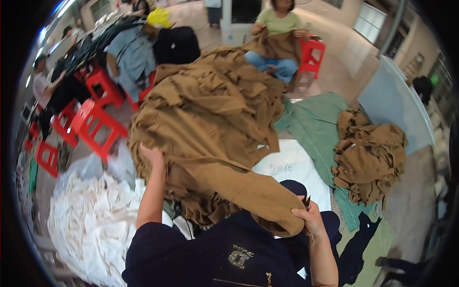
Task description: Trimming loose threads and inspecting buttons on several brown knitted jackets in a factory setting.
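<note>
A brown garment stretches across my lap from a large brown pile. My left hand grips its far-left part, fingers partly hidden in the cloth. At the other end, my right hand pinches the edge of what looks like a sleeve, thumb on top. A small dark pointed tool, apparently thread snips, sticks up from the same hand; most of it is hidden. The brown pile of similar garments rises just beyond the held one.
White cloth is heaped at my left, near red stools. A white sheet and green cloth lie on the right, with a smaller brown heap. Beyond the pile, a seated person handles brown cloth.
</note>
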A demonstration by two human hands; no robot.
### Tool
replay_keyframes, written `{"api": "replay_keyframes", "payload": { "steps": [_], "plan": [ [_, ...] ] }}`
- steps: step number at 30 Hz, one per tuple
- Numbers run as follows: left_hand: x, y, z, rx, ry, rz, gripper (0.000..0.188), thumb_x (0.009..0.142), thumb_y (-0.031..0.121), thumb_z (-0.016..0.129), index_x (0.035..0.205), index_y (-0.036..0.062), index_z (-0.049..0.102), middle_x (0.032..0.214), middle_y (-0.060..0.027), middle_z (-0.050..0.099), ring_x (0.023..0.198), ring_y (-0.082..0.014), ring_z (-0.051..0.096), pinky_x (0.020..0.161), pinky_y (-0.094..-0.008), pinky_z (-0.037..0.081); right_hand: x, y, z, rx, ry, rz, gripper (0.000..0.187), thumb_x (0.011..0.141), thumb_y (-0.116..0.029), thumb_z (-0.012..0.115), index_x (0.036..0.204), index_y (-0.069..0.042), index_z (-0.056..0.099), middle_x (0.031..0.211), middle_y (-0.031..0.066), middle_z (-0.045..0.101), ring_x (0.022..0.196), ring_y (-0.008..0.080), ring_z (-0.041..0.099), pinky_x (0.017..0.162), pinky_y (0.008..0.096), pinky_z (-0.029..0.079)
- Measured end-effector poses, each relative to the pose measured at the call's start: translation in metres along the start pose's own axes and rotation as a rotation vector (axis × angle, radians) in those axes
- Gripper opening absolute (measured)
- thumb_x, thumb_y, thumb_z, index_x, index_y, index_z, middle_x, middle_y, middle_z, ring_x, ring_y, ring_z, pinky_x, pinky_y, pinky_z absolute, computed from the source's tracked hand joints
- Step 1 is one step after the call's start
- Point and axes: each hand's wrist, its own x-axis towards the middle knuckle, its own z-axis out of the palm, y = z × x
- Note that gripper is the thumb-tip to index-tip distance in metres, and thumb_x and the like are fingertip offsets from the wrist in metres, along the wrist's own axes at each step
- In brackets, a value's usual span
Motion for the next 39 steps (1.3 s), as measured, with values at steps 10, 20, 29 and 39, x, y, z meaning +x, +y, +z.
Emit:
{"api": "replay_keyframes", "payload": {
  "steps": [10, 20, 29, 39],
  "plan": [
    [-0.122, 0.036, -0.062, 0.513, -1.542, 0.957, 0.031, 0.073, 0.032, 0.068, 0.092, 0.0073, 0.07, 0.076, -0.0164, 0.065, 0.085, -0.0333, 0.064, 0.104, -0.0517, 0.037, -0.029, -0.104, -0.069, -0.136, 0.386, -0.544, 0.029, 0.073, -0.007, 0.064, 0.102, -0.004, 0.064, 0.094, 0.0042, 0.065, 0.084, 0.0156, 0.063, 0.079, 0.0283, 0.051],
    [-0.158, 0.234, -0.053, -0.03, -2.477, -0.606, 0.029, 0.088, 0.031, 0.07, 0.089, 0.0016, 0.071, 0.077, 0.0037, 0.065, 0.071, -0.0057, 0.057, 0.064, -0.0266, 0.046, 0.041, -0.195, -0.127, -0.979, 0.708, -0.769, 0.026, 0.091, -0.016, 0.062, 0.115, -0.005, 0.06, 0.102, 0.0091, 0.063, 0.097, 0.0179, 0.059, 0.087, 0.0291, 0.047],
    [-0.205, 0.328, 0.003, -1.439, -1.756, -0.81, 0.052, 0.099, 0.027, 0.05, 0.14, -0.0031, 0.039, 0.138, -0.0145, 0.052, 0.128, -0.0284, 0.05, 0.109, -0.0462, 0.038, 0.012, -0.022, 0.056, -0.688, 0.365, -1.138, 0.025, 0.076, -0.003, 0.07, 0.096, -0.002, 0.054, 0.09, 0.0098, 0.055, 0.076, 0.0181, 0.055, 0.063, 0.0277, 0.044],
    [-0.247, 0.429, -0.031, -1.459, -1.648, -0.126, 0.028, 0.1, 0.019, 0.055, 0.12, -0.0004, 0.058, 0.105, -0.0011, 0.064, 0.097, -0.0074, 0.058, 0.085, -0.0246, 0.047, 0.017, 0.0, 0.05, -0.277, 0.621, -0.981, 0.033, 0.081, -0.008, 0.069, 0.108, -0.003, 0.051, 0.092, 0.0009, 0.045, 0.078, 0.0104, 0.042, 0.07, 0.0238, 0.037]
  ]
}}
